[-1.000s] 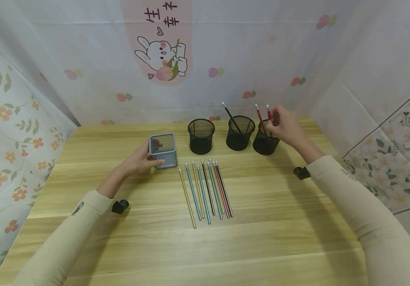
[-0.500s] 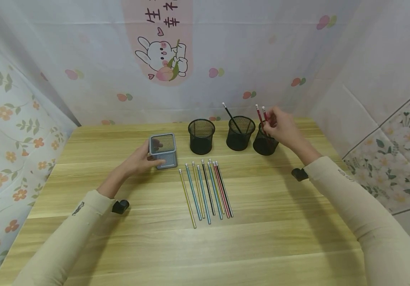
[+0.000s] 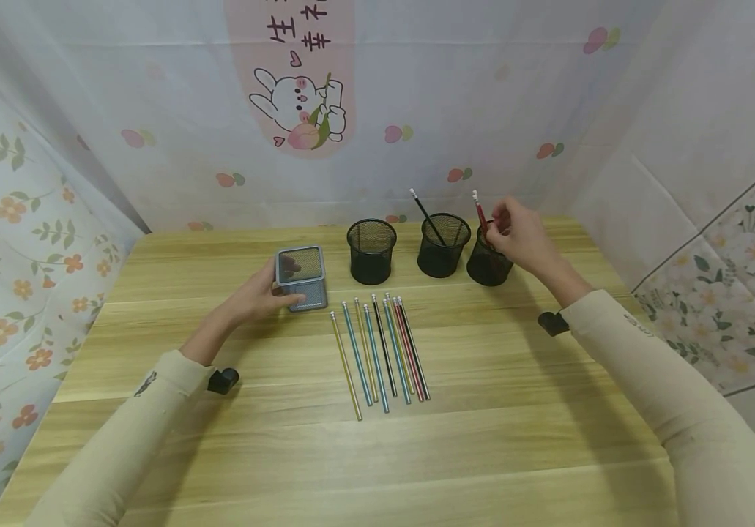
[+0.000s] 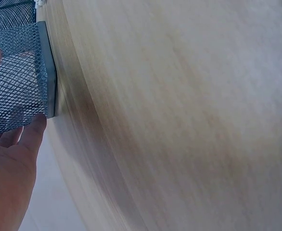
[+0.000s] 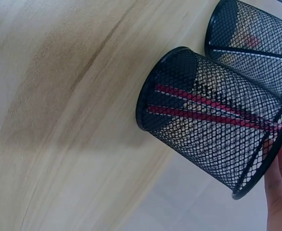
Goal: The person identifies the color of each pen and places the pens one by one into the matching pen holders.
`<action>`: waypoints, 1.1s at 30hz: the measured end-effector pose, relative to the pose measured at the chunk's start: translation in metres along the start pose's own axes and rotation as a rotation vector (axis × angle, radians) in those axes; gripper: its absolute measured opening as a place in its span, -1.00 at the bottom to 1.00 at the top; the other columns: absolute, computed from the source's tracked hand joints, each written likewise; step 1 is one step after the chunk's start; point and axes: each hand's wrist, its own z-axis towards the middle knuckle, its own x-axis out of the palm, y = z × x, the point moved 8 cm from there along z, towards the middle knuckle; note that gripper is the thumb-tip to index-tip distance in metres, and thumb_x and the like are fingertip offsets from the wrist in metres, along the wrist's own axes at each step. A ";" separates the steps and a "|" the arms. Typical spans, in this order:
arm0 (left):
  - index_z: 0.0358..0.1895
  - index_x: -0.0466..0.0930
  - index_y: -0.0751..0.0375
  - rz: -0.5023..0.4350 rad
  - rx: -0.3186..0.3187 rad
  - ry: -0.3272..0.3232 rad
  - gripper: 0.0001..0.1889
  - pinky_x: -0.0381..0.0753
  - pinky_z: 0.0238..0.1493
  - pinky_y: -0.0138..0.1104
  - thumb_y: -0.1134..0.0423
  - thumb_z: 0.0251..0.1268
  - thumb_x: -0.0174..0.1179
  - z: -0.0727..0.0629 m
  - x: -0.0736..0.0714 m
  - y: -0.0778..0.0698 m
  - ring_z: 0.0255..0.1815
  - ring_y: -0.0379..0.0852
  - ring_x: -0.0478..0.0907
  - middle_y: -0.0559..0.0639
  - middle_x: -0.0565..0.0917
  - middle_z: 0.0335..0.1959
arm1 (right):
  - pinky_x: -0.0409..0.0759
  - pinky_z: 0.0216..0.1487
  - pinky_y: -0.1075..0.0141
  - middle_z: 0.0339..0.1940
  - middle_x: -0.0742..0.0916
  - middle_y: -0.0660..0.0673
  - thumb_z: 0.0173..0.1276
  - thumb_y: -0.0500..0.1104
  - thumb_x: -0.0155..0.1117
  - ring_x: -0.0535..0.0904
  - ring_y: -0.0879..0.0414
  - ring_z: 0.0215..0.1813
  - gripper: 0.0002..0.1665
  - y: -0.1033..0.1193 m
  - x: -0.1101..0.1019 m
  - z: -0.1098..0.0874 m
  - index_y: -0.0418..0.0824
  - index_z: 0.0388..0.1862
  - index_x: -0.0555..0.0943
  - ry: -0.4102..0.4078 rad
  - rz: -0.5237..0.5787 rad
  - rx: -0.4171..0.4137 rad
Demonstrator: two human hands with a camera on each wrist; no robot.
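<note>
My left hand [image 3: 260, 294] grips a grey square mesh pen holder [image 3: 312, 294] at the left, its thumb across the front. In the left wrist view, fingers [image 4: 32, 132] support the side of that mesh. At the right, my right hand [image 3: 521, 230] is at the rim of a round black mesh cup [image 3: 489, 269], its curled thumb and fingers pinching a red pencil [image 3: 480, 212]. Two red pencils [image 5: 203, 115] show through this cup's mesh in the right wrist view, leaning together and reaching its bottom. My right fingertips are partly cut off there.
Another black mesh cup [image 3: 439, 262] holds one black pencil [image 3: 425, 211]. A third black mesh cup [image 3: 370, 265] stands left of it. In front, several yellow, blue, black and red pencils [image 3: 377, 359] lie side by side on the wooden table [image 3: 482, 454]. A patterned curtain [image 3: 417, 88] hangs behind.
The right-hand red pencil has tilted left until its eraser end overlaps the other red pencil's. My right hand shifted slightly left with it, then stayed. The left hand and grey holder have not moved.
</note>
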 end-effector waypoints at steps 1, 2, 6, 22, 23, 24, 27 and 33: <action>0.42 0.10 0.48 -0.003 -0.001 0.001 -0.28 0.36 0.39 0.04 0.40 0.37 0.35 0.000 0.000 0.000 0.43 0.34 0.27 0.45 0.31 0.39 | 0.48 -0.41 0.53 -0.29 0.69 -0.28 0.37 -0.43 0.19 0.67 -0.12 -0.27 -0.82 0.000 -0.001 0.000 -0.41 -0.08 0.46 -0.003 0.000 0.002; 0.41 0.09 0.49 -0.005 -0.002 0.001 -0.28 0.36 0.39 0.04 0.40 0.37 0.35 0.000 0.000 0.000 0.43 0.34 0.27 0.45 0.30 0.39 | 0.48 -0.41 0.53 -0.29 0.69 -0.28 0.37 -0.42 0.18 0.67 -0.12 -0.27 -0.82 0.001 -0.002 0.000 -0.41 -0.08 0.46 -0.007 0.001 0.001; 0.41 0.09 0.49 -0.011 -0.001 0.001 -0.29 0.36 0.39 0.03 0.41 0.37 0.34 0.000 0.001 -0.001 0.42 0.33 0.28 0.45 0.30 0.39 | 0.46 -0.39 0.52 -0.30 0.69 -0.27 0.38 -0.41 0.18 0.66 -0.11 -0.28 -0.83 0.004 -0.005 0.000 -0.41 -0.08 0.48 -0.025 -0.002 -0.011; 0.41 0.09 0.47 0.000 -0.013 0.003 -0.30 0.36 0.39 0.04 0.41 0.38 0.33 0.000 0.000 -0.001 0.43 0.35 0.26 0.44 0.30 0.39 | 0.49 -0.34 0.56 -0.29 0.64 -0.24 0.36 -0.44 0.21 0.58 0.00 -0.31 -0.83 0.042 0.000 -0.004 -0.43 -0.10 0.48 -0.046 0.069 -0.086; 0.41 0.09 0.47 0.000 -0.012 0.003 -0.30 0.36 0.39 0.04 0.41 0.38 0.33 0.000 0.000 -0.001 0.43 0.35 0.26 0.44 0.30 0.39 | 0.49 -0.34 0.55 -0.30 0.63 -0.23 0.36 -0.44 0.21 0.57 0.01 -0.32 -0.84 0.045 0.001 -0.004 -0.43 -0.11 0.48 -0.049 0.072 -0.098; 0.41 0.09 0.48 -0.002 -0.011 0.003 -0.30 0.36 0.39 0.04 0.42 0.38 0.33 0.000 0.000 -0.001 0.43 0.35 0.26 0.44 0.30 0.39 | 0.48 -0.35 0.53 -0.31 0.63 -0.22 0.36 -0.44 0.21 0.56 0.02 -0.33 -0.84 0.048 0.001 -0.005 -0.42 -0.11 0.48 -0.050 0.072 -0.109; 0.41 0.09 0.49 -0.006 -0.008 0.005 -0.31 0.37 0.38 0.04 0.43 0.38 0.32 0.000 0.001 -0.001 0.43 0.35 0.26 0.45 0.30 0.39 | 0.50 -0.35 0.50 -0.33 0.63 -0.19 0.37 -0.42 0.21 0.56 0.04 -0.36 -0.87 0.057 0.004 -0.008 -0.41 -0.12 0.50 -0.039 0.074 -0.145; 0.41 0.09 0.50 -0.006 0.000 0.007 -0.32 0.37 0.38 0.04 0.45 0.39 0.31 0.000 0.001 -0.001 0.43 0.36 0.26 0.45 0.29 0.39 | 0.54 -0.35 0.44 -0.35 0.64 -0.15 0.37 -0.42 0.24 0.57 0.05 -0.38 -0.88 0.071 0.015 -0.014 -0.38 -0.14 0.51 0.002 0.091 -0.187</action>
